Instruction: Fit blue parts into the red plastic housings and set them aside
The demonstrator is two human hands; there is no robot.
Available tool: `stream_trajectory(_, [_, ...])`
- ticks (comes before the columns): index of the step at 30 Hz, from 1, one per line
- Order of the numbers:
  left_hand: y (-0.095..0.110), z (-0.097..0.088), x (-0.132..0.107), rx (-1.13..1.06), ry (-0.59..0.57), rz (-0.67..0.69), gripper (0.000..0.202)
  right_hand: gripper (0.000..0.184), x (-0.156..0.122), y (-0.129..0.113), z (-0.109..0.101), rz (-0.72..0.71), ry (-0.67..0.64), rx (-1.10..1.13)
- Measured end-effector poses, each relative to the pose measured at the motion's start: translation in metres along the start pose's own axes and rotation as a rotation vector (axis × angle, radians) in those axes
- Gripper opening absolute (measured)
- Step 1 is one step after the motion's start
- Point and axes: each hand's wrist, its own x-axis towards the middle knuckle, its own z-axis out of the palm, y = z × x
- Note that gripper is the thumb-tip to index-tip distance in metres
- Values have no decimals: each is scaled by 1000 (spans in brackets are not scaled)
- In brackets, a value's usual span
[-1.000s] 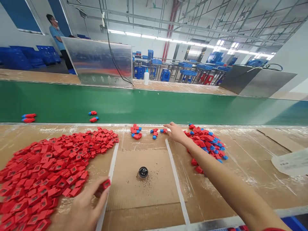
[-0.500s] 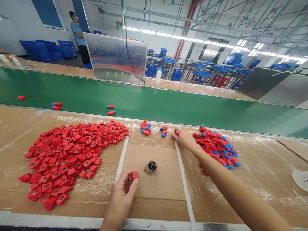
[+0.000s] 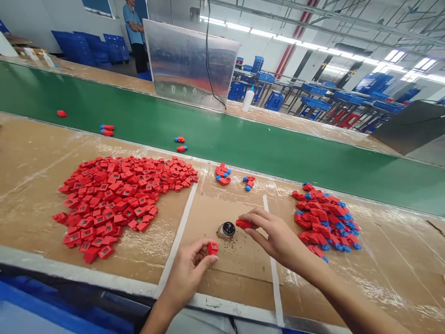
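Note:
My left hand (image 3: pixel 189 271) pinches a small red plastic cap (image 3: pixel 212 248) between thumb and fingers, low over the cardboard work mat (image 3: pixel 225 271). My right hand (image 3: pixel 274 234) grips a red part (image 3: pixel 244 224) in its fingertips, right beside a small round black-topped fixture (image 3: pixel 227 229) in the mat's middle. A big heap of red caps (image 3: pixel 121 199) lies to the left of my left hand. To the right of my right hand sits a heap of red and blue parts (image 3: pixel 325 220).
Two small clusters of red-blue pieces (image 3: pixel 222 174) (image 3: pixel 248 182) lie at the bench's far edge. Beyond runs a green conveyor belt (image 3: pixel 278 153) carrying a few assembled pieces (image 3: pixel 181 144). A metal panel (image 3: pixel 191 65) and a person in blue (image 3: pixel 135 32) stand behind it.
My right hand drew back from the far edge with a red part to the black fixture. My left hand carried its red cap toward the centre. The camera tilted down and left.

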Motion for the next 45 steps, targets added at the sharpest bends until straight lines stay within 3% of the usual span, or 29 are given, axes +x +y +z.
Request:
stream_trajectory(5, [1, 0, -2, 49, -21, -5, 21, 19, 4, 3, 13, -58, -40, -74])
stream_trajectory(15, [3, -1, -2, 52, -62, -4, 16, 20, 6, -5, 16, -79, -72, -176])
stream_trajectory(22, [-4, -3, -3, -175, -145, -65, 18, 15, 0, -29, -1, 3, 110, 64])
stream_trajectory(30, [1, -5, -4, -230, -214, -64, 29, 20, -19, -46, 33, 54, 56, 349])
stream_trajectory(40, [3, -5, -4, -220, -261, -45, 28, 17, -21, -43, 46, 43, -9, 356])
stream_trajectory(45, [2, -8, -5, -21, -270, -16, 20, 17, -25, -48, 56, 39, -29, 302])
